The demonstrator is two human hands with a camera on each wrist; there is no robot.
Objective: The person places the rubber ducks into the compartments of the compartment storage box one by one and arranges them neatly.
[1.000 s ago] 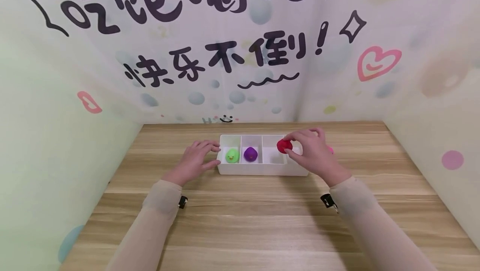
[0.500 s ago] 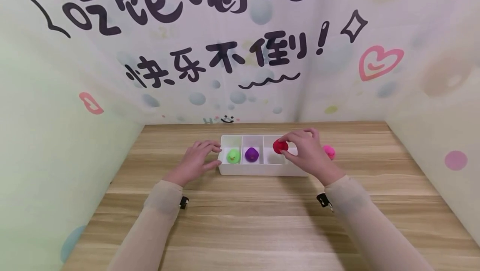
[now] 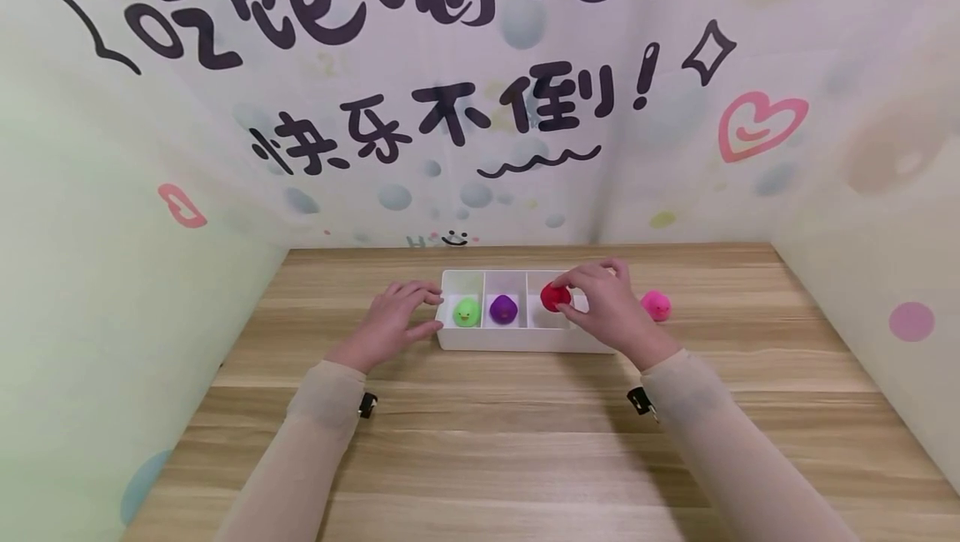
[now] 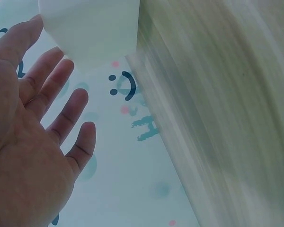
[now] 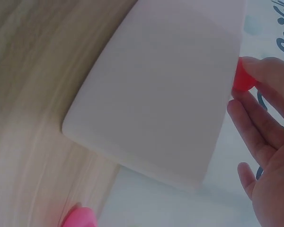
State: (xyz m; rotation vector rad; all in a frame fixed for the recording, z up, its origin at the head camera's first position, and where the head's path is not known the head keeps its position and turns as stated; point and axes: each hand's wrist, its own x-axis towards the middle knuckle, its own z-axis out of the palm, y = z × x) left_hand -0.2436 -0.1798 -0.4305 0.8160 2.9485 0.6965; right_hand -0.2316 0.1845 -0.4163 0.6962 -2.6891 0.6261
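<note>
Over the table, hands partly hide tray and red toy.

The left arm and right arm reach over the counter toward its far edge. Long pale sleeves stop near the wrists. The left hand is nearer the counter's left edge, with its fingers spread and a little bent. The right hand pinches with its thumb and pointer finger, and its little finger sits apart from the others.
</note>
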